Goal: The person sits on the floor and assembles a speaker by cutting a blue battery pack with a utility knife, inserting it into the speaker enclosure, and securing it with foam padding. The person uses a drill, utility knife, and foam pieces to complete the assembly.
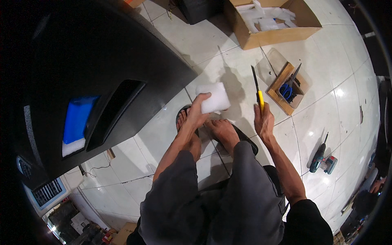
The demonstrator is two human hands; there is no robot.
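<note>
My left hand [198, 111] is closed round the near left edge of a white foam block [214, 98], its thumb on top, above my feet. To the right, my right hand [264, 118] grips a yellow utility knife [260, 97] by its handle. The knife's long dark blade is extended and points away from me, apart from the foam. On the left stands a large black cabinet [159, 65]. A slot in it shows a blue piece [79, 116] with white foam [73, 147] at its lower end, and a curved dark opening [116, 112] lies beside it.
A cardboard box [281, 38] of white foam pieces stands at the far right. Nearer, blue-handled scissors [286, 90] lie in an open container with a wooden frame [276, 89]. A cordless drill [318, 157] rests on the tiled floor [343, 106]. A black object [200, 10] stands far off.
</note>
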